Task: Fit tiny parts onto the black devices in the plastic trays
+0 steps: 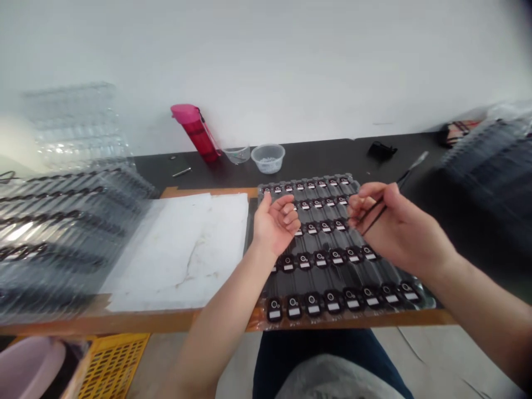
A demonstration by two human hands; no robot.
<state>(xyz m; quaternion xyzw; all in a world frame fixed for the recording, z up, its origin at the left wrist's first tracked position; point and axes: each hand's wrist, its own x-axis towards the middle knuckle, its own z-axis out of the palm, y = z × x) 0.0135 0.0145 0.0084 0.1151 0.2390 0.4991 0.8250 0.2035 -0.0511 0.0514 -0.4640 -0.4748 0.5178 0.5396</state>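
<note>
My right hand (pixel 394 221) grips a pair of dark tweezers (pixel 377 217) whose thin tips point down and left. Its silvery rear end sticks out past the thumb. My left hand (pixel 276 221) is palm up, thumb and index finger apart and the other fingers loosely curled, with nothing visible in it. Both hands are above a clear plastic tray (pixel 299 282) holding rows of small black rounded parts (pixel 331 302), each with a ring mark and a white label. My hands and left forearm hide some of these parts.
White sheets (pixel 183 249) lie left of the tray, beside stacked filled trays (pixel 62 233). Along the wall stand a pink bottle (pixel 199 136) and a clear tub (pixel 268 160) with small pale pieces. More trays (pixel 494 166) are stacked at right. A yellow crate (pixel 112 366) sits below.
</note>
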